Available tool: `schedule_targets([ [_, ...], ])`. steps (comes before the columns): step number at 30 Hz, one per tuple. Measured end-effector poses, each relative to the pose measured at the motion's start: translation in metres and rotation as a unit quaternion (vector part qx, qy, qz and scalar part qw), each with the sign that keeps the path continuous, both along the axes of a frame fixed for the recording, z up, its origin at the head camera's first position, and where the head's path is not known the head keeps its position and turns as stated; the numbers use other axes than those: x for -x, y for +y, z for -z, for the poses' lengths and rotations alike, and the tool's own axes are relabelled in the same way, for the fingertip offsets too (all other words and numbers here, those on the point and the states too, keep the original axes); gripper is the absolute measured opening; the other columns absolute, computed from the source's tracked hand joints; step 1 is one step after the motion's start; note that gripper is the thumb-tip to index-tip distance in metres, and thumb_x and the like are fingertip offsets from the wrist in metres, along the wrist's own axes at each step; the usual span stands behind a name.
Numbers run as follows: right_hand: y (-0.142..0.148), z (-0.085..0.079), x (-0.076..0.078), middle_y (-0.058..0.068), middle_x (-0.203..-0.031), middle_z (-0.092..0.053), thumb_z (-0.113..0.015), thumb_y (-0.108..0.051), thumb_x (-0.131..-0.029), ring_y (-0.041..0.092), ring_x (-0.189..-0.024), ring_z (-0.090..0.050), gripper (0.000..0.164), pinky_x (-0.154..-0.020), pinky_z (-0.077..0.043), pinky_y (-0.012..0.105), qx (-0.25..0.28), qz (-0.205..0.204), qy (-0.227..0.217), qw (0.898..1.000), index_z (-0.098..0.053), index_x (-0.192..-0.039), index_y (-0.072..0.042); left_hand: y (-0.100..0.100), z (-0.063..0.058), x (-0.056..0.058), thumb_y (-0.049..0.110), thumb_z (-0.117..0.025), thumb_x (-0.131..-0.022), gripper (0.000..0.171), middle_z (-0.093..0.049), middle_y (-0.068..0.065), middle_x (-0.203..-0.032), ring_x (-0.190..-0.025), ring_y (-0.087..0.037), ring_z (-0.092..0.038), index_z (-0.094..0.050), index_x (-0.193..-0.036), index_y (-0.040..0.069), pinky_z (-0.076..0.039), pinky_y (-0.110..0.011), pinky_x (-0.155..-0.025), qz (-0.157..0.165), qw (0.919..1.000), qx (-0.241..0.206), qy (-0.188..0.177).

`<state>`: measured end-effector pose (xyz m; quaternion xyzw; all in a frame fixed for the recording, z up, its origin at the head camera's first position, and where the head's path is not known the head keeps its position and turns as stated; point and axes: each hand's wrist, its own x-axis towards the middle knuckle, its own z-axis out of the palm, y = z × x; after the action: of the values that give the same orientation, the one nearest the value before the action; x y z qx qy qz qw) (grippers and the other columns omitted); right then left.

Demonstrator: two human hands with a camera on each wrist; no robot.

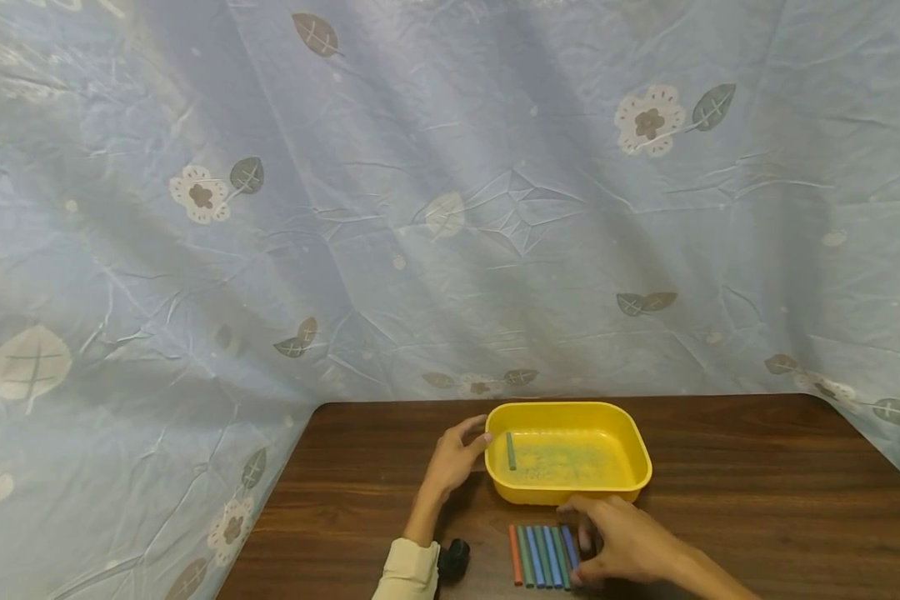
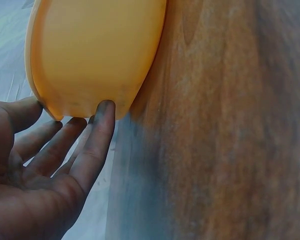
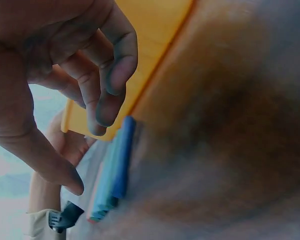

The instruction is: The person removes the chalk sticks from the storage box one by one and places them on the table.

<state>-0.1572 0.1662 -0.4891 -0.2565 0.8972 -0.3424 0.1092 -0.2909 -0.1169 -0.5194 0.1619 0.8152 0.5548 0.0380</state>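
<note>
A yellow plastic basin (image 1: 570, 497) stands on the table, with one green chalk stick (image 1: 511, 451) and a scatter of chalk dust inside. At its left end my left hand (image 1: 450, 461) touches the outer wall with extended fingers, the thumb at the rim. In front of the basin lies a side-by-side row of chalk sticks (image 1: 543, 557), one orange-red, the others green and blue. Over the row's right end hovers my right hand (image 1: 626, 540), fingers bent and thumb apart, nothing between them. A blue chalk stick (image 3: 124, 157) lies nearest to it. Dark dust marks the fingertips.
The dark wooden table (image 1: 757, 475) backs onto a hanging grey-blue sheet (image 1: 435, 275) printed with leaves and flowers. A black device (image 1: 453, 560) sits at the left wrist, beside a cream sleeve (image 1: 407, 570).
</note>
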Motion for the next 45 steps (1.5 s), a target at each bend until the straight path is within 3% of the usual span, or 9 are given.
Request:
schedule_targets([
  [4, -0.003, -0.012, 0.003, -0.015, -0.084, -0.063, -0.095, -0.038, -0.081, -0.005, -0.067, -0.051, 0.073, -0.059, -0.048, 0.019, 0.000, -0.005, 0.017, 1.000, -0.065, -0.137, -0.002, 0.001, 0.000, 0.001, 0.022, -0.063, -0.110, 0.049, -0.067, -0.023, -0.145, -0.128, -0.039, -0.069, -0.057, -0.155, 0.004, -0.058, -0.056, -0.105, 0.004, 1.0000, -0.002, 0.005],
  [11, -0.008, -0.029, 0.013, -0.012, -0.086, -0.066, -0.093, -0.037, -0.085, -0.005, -0.066, -0.052, 0.067, -0.059, -0.049, 0.019, 0.023, -0.021, 0.034, 0.999, -0.066, -0.135, -0.002, 0.001, 0.000, -0.001, 0.023, -0.064, -0.110, 0.047, -0.068, -0.022, -0.145, -0.130, -0.041, -0.067, -0.058, -0.153, 0.006, -0.056, -0.059, -0.107, 0.000, 1.0000, 0.001, 0.007],
  [17, -0.010, -0.040, 0.033, -0.007, -0.089, -0.068, -0.088, -0.042, -0.090, 0.000, -0.071, -0.059, 0.066, -0.066, -0.055, 0.023, 0.039, -0.021, 0.039, 0.998, -0.065, -0.137, -0.002, 0.001, -0.001, 0.000, 0.022, -0.063, -0.110, 0.048, -0.068, -0.023, -0.144, -0.127, -0.039, -0.070, -0.057, -0.154, 0.004, -0.059, -0.055, -0.104, 0.003, 1.0000, -0.004, 0.007],
  [23, -0.013, -0.038, 0.061, -0.009, -0.088, -0.068, -0.086, -0.038, -0.093, 0.004, -0.073, -0.063, 0.061, -0.069, -0.056, 0.024, 0.038, -0.005, 0.049, 0.998, -0.065, -0.137, -0.002, 0.000, -0.001, 0.000, 0.022, -0.064, -0.110, 0.047, -0.068, -0.021, -0.144, -0.128, -0.039, -0.069, -0.058, -0.153, 0.004, -0.060, -0.054, -0.103, 0.002, 1.0000, -0.007, 0.001],
  [32, -0.020, -0.032, 0.097, -0.003, -0.091, -0.070, -0.086, -0.040, -0.092, 0.016, -0.080, -0.069, 0.070, -0.068, -0.057, 0.027, 0.010, 0.019, 0.030, 0.999, -0.061, -0.143, 0.001, 0.000, 0.000, 0.000, 0.023, -0.064, -0.110, 0.049, -0.068, -0.021, -0.144, -0.133, -0.042, -0.065, -0.057, -0.154, 0.004, -0.055, -0.060, -0.109, 0.004, 1.0000, -0.003, 0.004],
  [40, -0.023, -0.016, 0.125, -0.002, -0.092, -0.071, -0.090, -0.036, -0.088, 0.011, -0.076, -0.063, 0.074, -0.070, -0.055, 0.031, -0.032, 0.044, 0.021, 0.998, -0.060, -0.145, 0.000, 0.000, -0.001, -0.001, 0.024, -0.063, -0.110, 0.048, -0.067, -0.020, -0.146, -0.133, -0.040, -0.066, -0.058, -0.154, 0.007, -0.055, -0.059, -0.109, -0.001, 1.0000, 0.003, 0.000],
  [45, -0.028, -0.010, 0.137, 0.000, -0.094, -0.070, -0.091, -0.034, -0.087, 0.014, -0.078, -0.063, 0.075, -0.071, -0.054, 0.034, -0.043, 0.062, -0.007, 0.997, -0.060, -0.147, -0.003, 0.002, -0.001, -0.001, 0.025, -0.063, -0.110, 0.048, -0.067, -0.019, -0.147, -0.132, -0.040, -0.066, -0.057, -0.155, 0.008, -0.055, -0.058, -0.110, 0.003, 1.0000, -0.002, -0.007],
])
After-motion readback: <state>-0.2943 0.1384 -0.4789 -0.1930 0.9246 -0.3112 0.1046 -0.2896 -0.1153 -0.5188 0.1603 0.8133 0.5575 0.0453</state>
